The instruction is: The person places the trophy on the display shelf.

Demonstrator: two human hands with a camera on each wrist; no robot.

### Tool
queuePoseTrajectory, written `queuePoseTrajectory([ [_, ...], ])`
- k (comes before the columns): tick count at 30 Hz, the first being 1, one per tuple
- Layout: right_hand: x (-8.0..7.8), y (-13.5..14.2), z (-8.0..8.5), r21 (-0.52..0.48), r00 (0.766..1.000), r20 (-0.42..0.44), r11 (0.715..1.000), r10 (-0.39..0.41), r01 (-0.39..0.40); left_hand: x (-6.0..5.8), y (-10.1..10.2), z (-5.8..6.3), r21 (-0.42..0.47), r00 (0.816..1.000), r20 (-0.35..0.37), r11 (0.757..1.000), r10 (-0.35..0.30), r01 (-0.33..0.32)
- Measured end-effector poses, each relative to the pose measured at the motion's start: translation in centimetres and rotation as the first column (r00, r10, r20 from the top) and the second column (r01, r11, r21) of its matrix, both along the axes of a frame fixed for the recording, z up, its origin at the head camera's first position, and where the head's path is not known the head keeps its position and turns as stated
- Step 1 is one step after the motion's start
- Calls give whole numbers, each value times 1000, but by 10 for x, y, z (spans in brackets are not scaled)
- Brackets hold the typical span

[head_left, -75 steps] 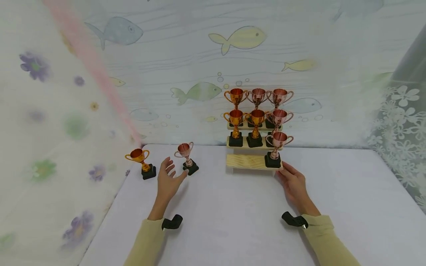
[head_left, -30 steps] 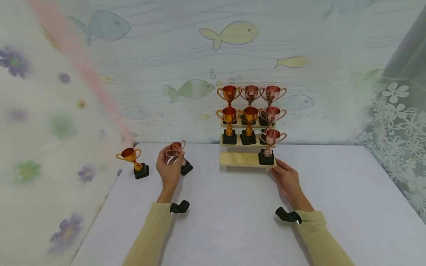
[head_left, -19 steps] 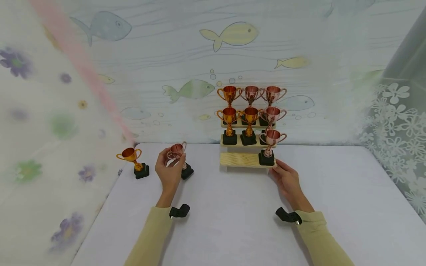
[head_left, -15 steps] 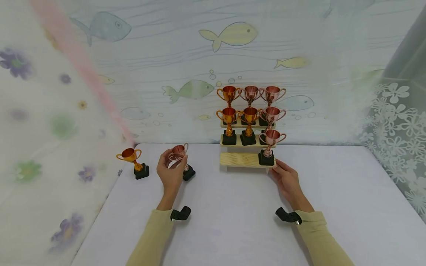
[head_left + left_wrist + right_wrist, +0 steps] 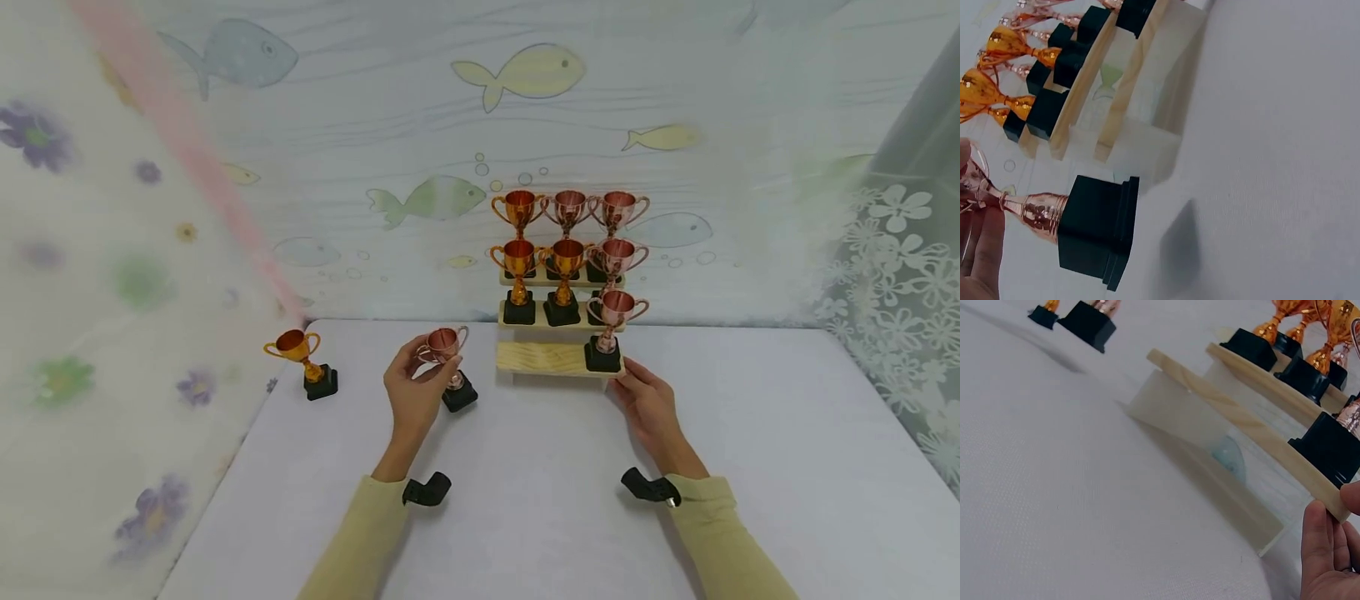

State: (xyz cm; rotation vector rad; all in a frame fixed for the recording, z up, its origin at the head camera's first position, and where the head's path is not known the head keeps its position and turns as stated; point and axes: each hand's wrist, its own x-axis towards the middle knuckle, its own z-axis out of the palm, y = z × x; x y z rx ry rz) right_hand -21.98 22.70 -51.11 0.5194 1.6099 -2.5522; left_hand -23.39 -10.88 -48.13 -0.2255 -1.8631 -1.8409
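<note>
My left hand (image 5: pixel 412 398) grips a small rose-gold trophy cup (image 5: pixel 459 392) by its bowl, fingers around the far side and thumb in front. In the left wrist view the trophy's black base (image 5: pixel 1094 228) hangs tilted over the table, its shadow apart from it. A three-step wooden display stand (image 5: pixel 540 358) with clear supports stands to the right. My right hand (image 5: pixel 654 415) pinches the right end of its lowest step, thumb above and fingers below. On that end sits a rose-gold trophy (image 5: pixel 618 312); the step's left and middle are bare wood.
Gold and rose-gold trophies fill the stand's upper two steps, among them a gold trophy (image 5: pixel 567 258). Another gold trophy (image 5: pixel 298 346) stands on the white table (image 5: pixel 525 500) at far left. A fish-print curtain (image 5: pixel 375 108) hangs behind; a flowered one (image 5: pixel 112 333) borders the left.
My left hand was open beside the rose-gold trophy, then took hold of its bowl. It has lifted the trophy and carried it right, nearer the stand. My right hand keeps its hold.
</note>
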Motion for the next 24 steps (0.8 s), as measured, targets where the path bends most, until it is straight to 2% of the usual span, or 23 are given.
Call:
queuePoseTrajectory([
  [5, 0, 1, 0, 6, 1000, 7, 1000, -5, 5, 4, 20, 3, -59, 992, 7, 990, -126, 127],
  [12, 0, 1, 0, 4, 1000, 7, 1000, -4, 4, 5, 54, 13, -71, 961, 0, 959, -276, 275],
  [18, 0, 0, 1, -6, 1000, 10, 1000, -13, 13, 0, 78, 24, -63, 937, 17, 935, -348, 349],
  [24, 2, 0, 1, 17, 1000, 0, 1000, -8, 8, -5, 96, 36, -93, 928, 14, 923, -373, 372],
])
